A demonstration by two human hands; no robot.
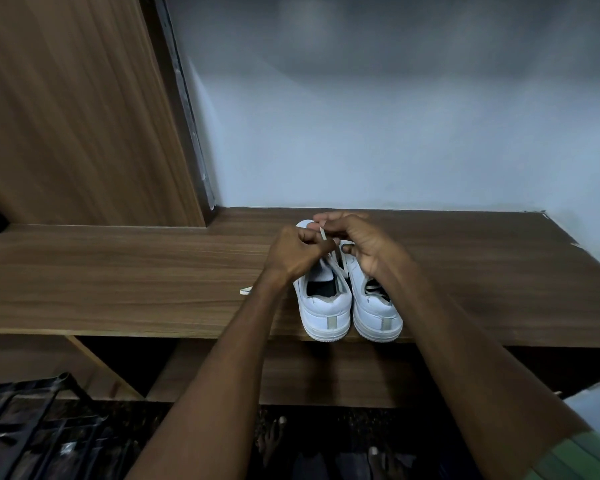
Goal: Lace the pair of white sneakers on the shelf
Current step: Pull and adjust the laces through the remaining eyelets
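Likely limp, light lace (324, 233): both hands (300, 252) (364, 244) pinch it over left sneaker (324, 303); best gripped near the tip.

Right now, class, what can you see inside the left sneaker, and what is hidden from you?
Inside the left sneaker a dark lining and the raised white tongue show. The left hand and right hand, pinching a lace, cover its eyelets and toe.

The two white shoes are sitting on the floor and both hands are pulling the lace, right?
Not the floor. The head view shows the white sneakers on the wooden shelf. Left hand and right hand do hold the lace.
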